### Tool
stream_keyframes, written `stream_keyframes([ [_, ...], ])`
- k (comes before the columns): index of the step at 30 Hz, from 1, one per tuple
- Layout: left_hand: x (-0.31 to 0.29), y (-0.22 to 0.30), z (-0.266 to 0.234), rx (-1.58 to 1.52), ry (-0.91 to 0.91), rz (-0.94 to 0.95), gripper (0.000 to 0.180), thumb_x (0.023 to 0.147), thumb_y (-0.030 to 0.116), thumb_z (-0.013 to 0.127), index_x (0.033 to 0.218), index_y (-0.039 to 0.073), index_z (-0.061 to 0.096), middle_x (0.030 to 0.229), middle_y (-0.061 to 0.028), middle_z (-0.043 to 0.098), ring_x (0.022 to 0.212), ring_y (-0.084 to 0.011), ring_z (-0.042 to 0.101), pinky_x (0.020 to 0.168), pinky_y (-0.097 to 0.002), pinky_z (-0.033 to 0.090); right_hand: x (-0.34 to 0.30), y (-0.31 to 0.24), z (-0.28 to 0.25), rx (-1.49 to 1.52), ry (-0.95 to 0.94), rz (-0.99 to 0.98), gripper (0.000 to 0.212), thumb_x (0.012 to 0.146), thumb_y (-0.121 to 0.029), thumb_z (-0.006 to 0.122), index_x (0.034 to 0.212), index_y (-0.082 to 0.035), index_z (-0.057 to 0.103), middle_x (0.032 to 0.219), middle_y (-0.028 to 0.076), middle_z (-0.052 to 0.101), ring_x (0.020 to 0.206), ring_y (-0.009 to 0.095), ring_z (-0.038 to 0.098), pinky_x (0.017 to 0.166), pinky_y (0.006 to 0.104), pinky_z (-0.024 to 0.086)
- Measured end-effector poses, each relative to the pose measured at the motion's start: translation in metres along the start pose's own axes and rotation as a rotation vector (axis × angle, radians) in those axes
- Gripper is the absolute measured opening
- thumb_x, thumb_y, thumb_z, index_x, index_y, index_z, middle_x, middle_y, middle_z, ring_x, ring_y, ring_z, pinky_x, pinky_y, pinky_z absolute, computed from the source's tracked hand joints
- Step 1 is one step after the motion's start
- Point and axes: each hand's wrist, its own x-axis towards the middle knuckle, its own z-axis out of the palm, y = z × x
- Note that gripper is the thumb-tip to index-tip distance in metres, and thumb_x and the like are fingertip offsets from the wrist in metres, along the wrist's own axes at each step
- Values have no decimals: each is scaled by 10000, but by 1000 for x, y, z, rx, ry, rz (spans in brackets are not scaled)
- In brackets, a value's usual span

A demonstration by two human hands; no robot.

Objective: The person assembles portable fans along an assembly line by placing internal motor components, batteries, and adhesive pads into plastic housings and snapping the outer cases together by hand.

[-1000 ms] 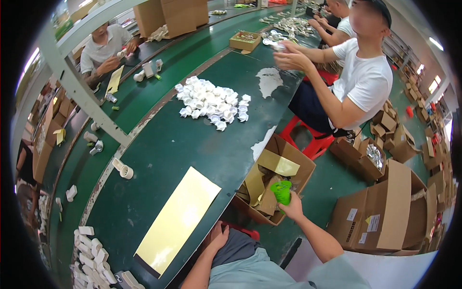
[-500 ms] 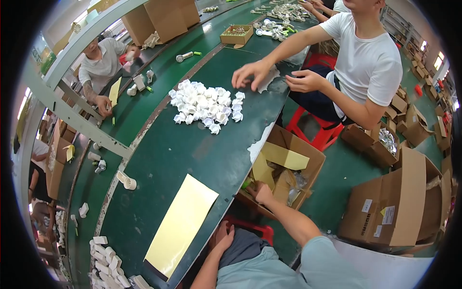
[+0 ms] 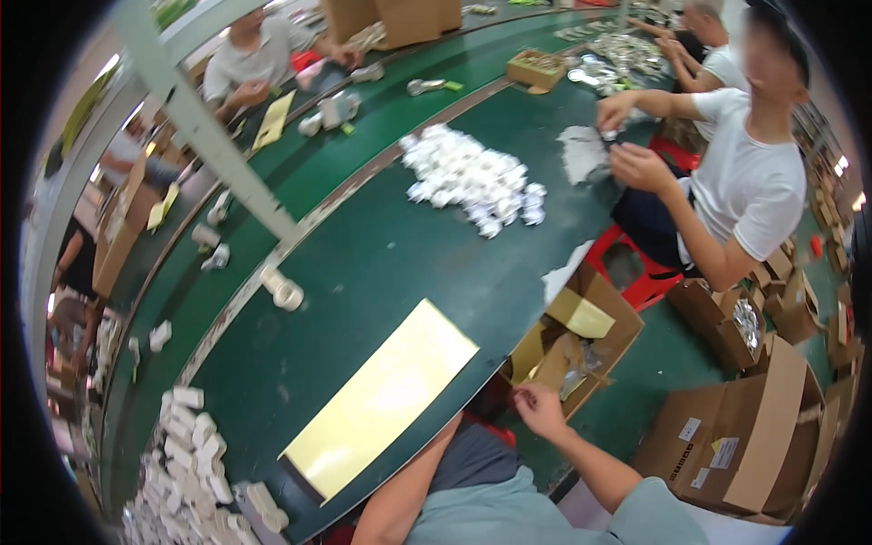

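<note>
My right hand (image 3: pixel 538 407) is at the near edge of an open cardboard box (image 3: pixel 620 347), its fingers curled together; whatever they may hold is too small to make out. Yellow sheets, cardboard pieces and clear plastic lie inside that box. My left forearm (image 3: pixel 404 495) reaches up to the table edge beside my lap, and the fingers there are hidden. On the green table (image 3: pixel 363 272), closest to my left arm, lies a long pale-yellow sheet (image 3: pixel 386 391) with a dark strip at its near end. Beyond it rests a heap of small white plastic parts (image 3: pixel 472 174).
White plastic housings (image 3: pixel 186 454) are piled at the near left. A white fitting (image 3: pixel 283 291) sits by the metal frame post (image 3: pixel 227 173). At right a co-worker (image 3: pixel 740 173) holds a small part in both hands. A large carton (image 3: pixel 727 436) stands on the floor.
The view has swung, shifting the table contents. My right hand has drawn back from inside the box to its near edge. My left hand has slipped out of sight; the co-worker's hands have come together.
</note>
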Motion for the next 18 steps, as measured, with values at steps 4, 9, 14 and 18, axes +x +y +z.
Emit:
stream_keyframes([
  [4,-33,-54,-72,133,90,-181,488,932,156,584,1392,-1,543,1422,-284,527,1309,-470,509,1124,-509,402,7,-21,6,-12,-23,-61,170,866,-89,700,996,21,702,876,199,682,789,337,697,724,395,555],
  [9,-90,-103,-132,237,190,-395,487,930,151,585,1390,-1,545,1419,-281,531,1307,-467,512,1122,-507,405,11,-86,41,-54,-135,-269,197,849,-74,696,1007,41,675,923,202,696,736,353,687,656,395,541],
  [14,-128,-136,-166,256,251,-482,486,927,146,585,1388,-1,547,1416,-279,535,1304,-465,516,1119,-505,409,26,-77,93,-252,-416,-397,315,895,-163,623,1141,23,688,1180,266,683,1167,448,603,1059,518,418],
  [18,-163,-157,-186,281,300,-579,485,925,142,585,1387,-1,549,1414,-277,538,1302,-463,519,1118,-503,412,2,-140,70,-154,-624,-453,317,903,-120,685,1205,-26,695,1252,201,683,1230,361,612,1054,454,460],
])
